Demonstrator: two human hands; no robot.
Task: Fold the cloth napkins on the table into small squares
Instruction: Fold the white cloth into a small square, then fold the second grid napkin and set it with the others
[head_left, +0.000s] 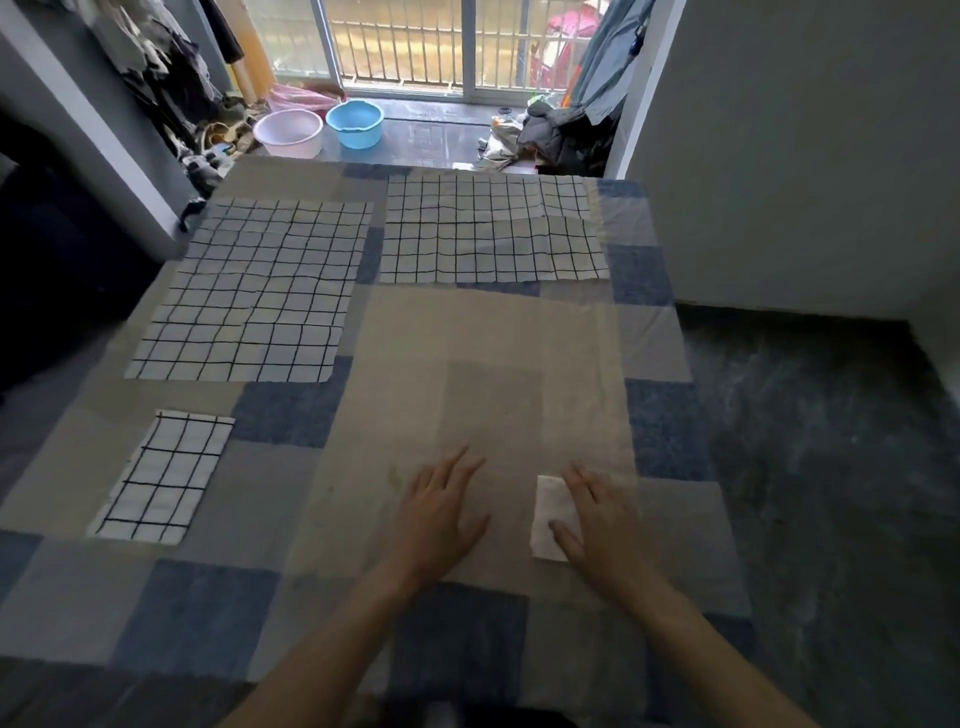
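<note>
A large checked napkin (254, 291) lies spread flat at the left of the table. A second checked napkin (493, 231), with a raised crease, lies at the far right. A smaller folded checked napkin (163, 478) sits near the left front. A small plain white folded piece (550, 512) lies at the front right; my right hand (597, 525) rests flat on its right part, fingers spread. My left hand (441, 519) lies flat on the bare tablecloth to the left of it, fingers apart, holding nothing.
The table is covered by a patchwork cloth (498, 338) of beige and blue squares. Beyond its far edge stand a pink basin (288, 132) and a blue basin (356, 122). Piled clothes (556, 135) lie by the balcony door. Dark floor (831, 441) runs along the right.
</note>
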